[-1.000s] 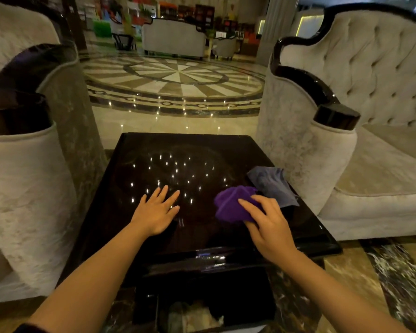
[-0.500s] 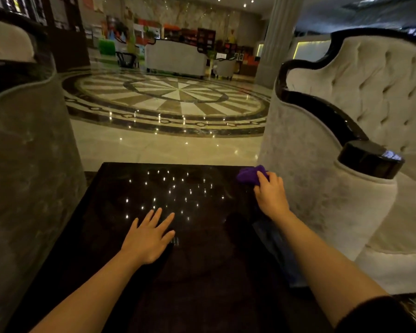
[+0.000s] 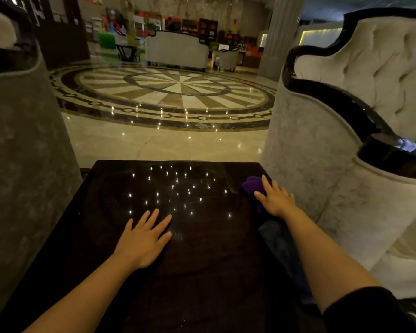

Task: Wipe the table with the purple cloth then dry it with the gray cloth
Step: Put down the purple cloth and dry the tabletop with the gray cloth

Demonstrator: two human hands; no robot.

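Note:
A glossy black table (image 3: 120,188) fills the lower middle of the view, with ceiling lights reflected in its top. My right hand (image 3: 275,199) presses the purple cloth (image 3: 251,186) flat onto the table near its far right edge; most of the cloth is hidden under the palm. The gray cloth (image 3: 277,239) lies along the right edge, partly under my right forearm. My left hand (image 3: 143,239) rests flat on the table's middle, fingers spread, holding nothing.
A pale tufted armchair (image 3: 334,145) with dark trim stands tight against the table's right side. Another upholstered chair (image 3: 22,152) flanks the left side. Beyond the table's far edge lies polished patterned floor (image 3: 173,92), with a sofa (image 3: 177,49) farther back.
My right hand carried the purple cloth from the near right of the table to the far right edge, then drew it slightly back. The left hand stayed flat. The camera moved closer.

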